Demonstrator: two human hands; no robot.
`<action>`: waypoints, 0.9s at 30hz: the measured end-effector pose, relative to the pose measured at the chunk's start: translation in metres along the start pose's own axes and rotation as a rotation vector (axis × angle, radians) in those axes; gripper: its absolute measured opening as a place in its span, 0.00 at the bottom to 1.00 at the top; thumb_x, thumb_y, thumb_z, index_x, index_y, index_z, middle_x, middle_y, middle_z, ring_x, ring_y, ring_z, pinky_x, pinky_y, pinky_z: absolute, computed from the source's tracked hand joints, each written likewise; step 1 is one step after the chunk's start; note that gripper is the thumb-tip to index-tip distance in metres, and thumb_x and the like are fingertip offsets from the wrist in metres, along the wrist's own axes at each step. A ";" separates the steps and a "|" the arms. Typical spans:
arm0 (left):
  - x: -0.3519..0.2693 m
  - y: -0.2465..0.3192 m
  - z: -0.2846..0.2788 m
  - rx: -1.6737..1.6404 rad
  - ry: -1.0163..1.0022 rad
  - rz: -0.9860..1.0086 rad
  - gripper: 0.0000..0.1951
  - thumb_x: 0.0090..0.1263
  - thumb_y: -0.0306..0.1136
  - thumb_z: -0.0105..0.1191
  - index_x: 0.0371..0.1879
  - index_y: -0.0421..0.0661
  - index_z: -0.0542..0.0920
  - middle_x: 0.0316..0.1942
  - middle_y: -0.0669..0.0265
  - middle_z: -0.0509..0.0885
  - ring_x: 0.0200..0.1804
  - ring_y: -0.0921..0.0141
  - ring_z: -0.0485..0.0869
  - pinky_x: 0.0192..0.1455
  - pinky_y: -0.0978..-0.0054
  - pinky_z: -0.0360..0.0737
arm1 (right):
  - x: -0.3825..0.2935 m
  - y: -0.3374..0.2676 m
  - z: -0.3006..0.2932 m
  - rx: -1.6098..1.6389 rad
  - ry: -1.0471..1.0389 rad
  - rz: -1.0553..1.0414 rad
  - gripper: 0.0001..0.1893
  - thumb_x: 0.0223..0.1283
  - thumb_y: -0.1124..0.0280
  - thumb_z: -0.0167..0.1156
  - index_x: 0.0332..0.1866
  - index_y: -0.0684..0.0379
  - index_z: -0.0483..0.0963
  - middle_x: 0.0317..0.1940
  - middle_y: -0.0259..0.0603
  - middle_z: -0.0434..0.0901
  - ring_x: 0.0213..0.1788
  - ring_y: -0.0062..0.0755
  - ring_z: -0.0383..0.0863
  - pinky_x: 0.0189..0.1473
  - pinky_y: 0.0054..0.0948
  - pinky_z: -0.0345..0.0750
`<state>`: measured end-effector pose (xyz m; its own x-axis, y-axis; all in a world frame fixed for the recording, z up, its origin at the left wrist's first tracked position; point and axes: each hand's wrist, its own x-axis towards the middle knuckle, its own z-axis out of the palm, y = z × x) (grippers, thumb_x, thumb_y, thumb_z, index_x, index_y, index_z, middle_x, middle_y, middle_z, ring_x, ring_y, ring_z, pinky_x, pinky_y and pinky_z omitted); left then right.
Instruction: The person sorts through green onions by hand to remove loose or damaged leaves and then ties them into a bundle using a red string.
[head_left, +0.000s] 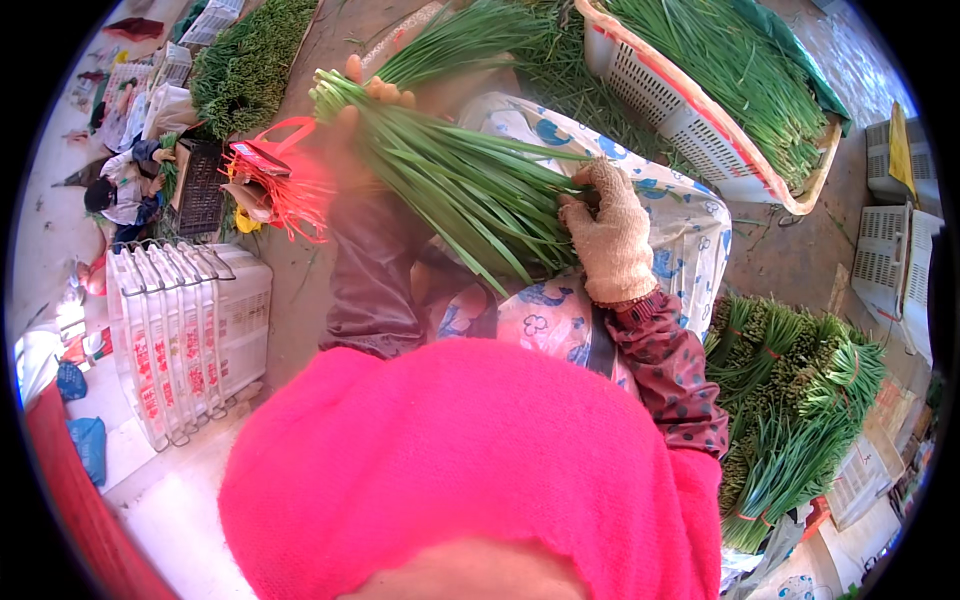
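My left hand (386, 94) grips a loose bunch of garlic chives (472, 187) near its pale stem ends; its fingers are partly hidden by stems and blurred. The leaves slant down across my lap to the right. A second bunch of green leaves (465, 41) extends beyond my fingers; whether I hold it too is unclear. My right hand (611, 236), in a cream knit glove, pinches leaves near the tips between thumb and forefinger. Beneath them, a white plastic apron (675, 225) with blue print covers my lap.
A white basket (675, 105) of chives stands at upper right, beside loose leaves (570, 90). Tied bunches (795, 390) are piled at my right. To my left are red tie strips (300, 195), stacked white crates (187, 337) and a person (124, 184) handling greens.
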<state>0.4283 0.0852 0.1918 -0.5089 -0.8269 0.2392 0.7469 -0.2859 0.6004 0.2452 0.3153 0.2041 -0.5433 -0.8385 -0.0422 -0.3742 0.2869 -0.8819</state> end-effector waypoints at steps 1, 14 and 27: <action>0.000 -0.001 0.000 0.006 0.010 -0.009 0.33 0.65 0.36 0.56 0.70 0.43 0.63 0.46 0.63 0.79 0.50 0.67 0.79 0.61 0.62 0.75 | 0.000 -0.002 0.000 0.028 0.003 -0.019 0.15 0.55 0.71 0.62 0.49 0.54 0.74 0.48 0.47 0.77 0.46 0.55 0.79 0.46 0.44 0.77; 0.000 -0.012 0.019 0.024 0.029 -0.029 0.32 0.65 0.35 0.55 0.69 0.43 0.64 0.45 0.63 0.79 0.50 0.68 0.79 0.61 0.62 0.75 | 0.002 -0.007 0.003 0.087 -0.051 -0.203 0.22 0.54 0.78 0.62 0.57 0.58 0.70 0.51 0.49 0.75 0.47 0.52 0.81 0.47 0.40 0.78; 0.003 -0.015 0.006 -0.016 -0.257 -0.081 0.36 0.64 0.32 0.56 0.73 0.49 0.58 0.45 0.64 0.76 0.46 0.69 0.77 0.59 0.62 0.75 | 0.038 0.030 0.002 0.961 0.462 0.403 0.14 0.51 0.85 0.62 0.43 0.66 0.73 0.33 0.38 0.79 0.32 0.29 0.80 0.35 0.27 0.79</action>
<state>0.4127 0.0903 0.1882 -0.6578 -0.6515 0.3779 0.7047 -0.3554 0.6141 0.2147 0.2916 0.1749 -0.7929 -0.4573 -0.4027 0.5128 -0.1437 -0.8464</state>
